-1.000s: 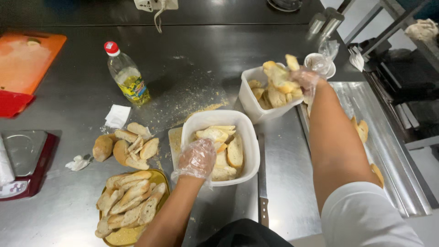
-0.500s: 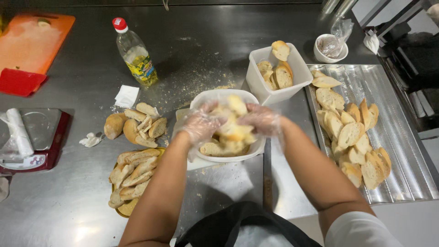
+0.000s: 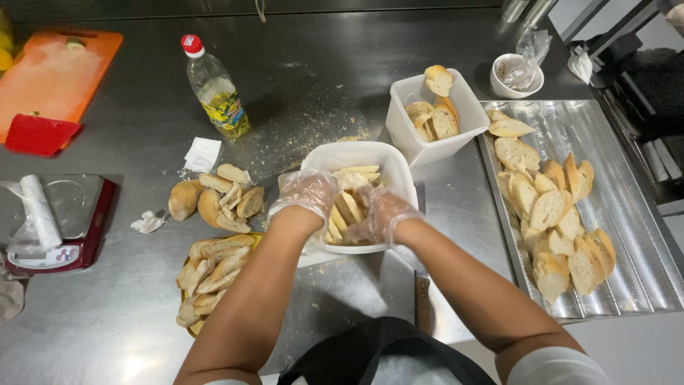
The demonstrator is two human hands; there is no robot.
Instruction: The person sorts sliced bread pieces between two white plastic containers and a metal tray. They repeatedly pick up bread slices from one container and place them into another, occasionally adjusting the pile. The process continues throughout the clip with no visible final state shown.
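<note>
Two gloved hands worked inside one white tub; everything else sat spread across the steel table [image 3: 342,64]. At far left lay an orange cutting board [image 3: 57,75] with a red scraper [image 3: 39,135] on its near corner; below it stood a red kitchen scale [image 3: 68,221] with a roll of plastic film [image 3: 35,214] across it. Next came a bottle of yellow oil [image 3: 216,89], upright, with a folded white paper [image 3: 202,154] just beside its base; nearer the person lay a heap of bread ends [image 3: 217,199], and below that a plate of sliced bread [image 3: 214,274]. The left hand [image 3: 308,196] rested curled over the tub's near-left rim, fingers bent onto the bread sticks [image 3: 349,210]; the right hand [image 3: 381,214] was cupped loosely among them, though a firm grasp could not be told. The white tub [image 3: 388,160] sat at centre, on a board. Behind it to the right stood a square white container [image 3: 456,135] of bread slices; further right, a small white bowl [image 3: 516,85]; a ridged metal tray [image 3: 627,235] held toasted slices [image 3: 552,214] in rows.
</note>
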